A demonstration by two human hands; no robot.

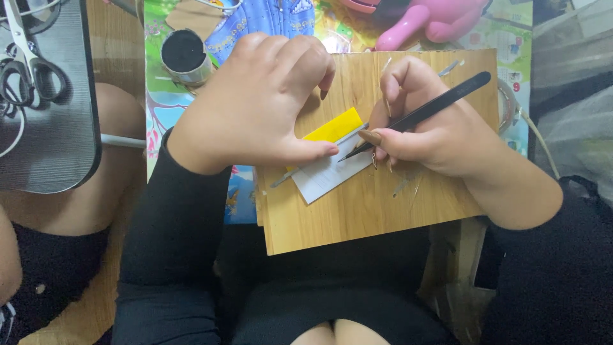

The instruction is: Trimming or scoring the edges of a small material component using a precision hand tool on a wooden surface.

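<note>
Beyond the knuckles of the left hand sits a round tin with a black top (184, 56), and further out past both hands a glossy pink plastic toy (434, 19) lies on a bright printed mat (517, 38). Off to the left of the left hand a dark ribbed tray (60, 128) carries black-handled scissors (29, 67).

The left hand (255, 108) is curled, fingers bent under, its thumb pressed flat on a white paper strip (329, 172), pinning it to the light wooden board (357, 211) across the lap. The right hand (428, 128) is closed in a pinch around slim black tweezers (421, 114), whose tips meet the strip just beside the left thumb.

The strip lies slanted between the hands, a yellow rectangular piece (335, 128) tucked beneath its far edge, partly hidden by the left hand.
</note>
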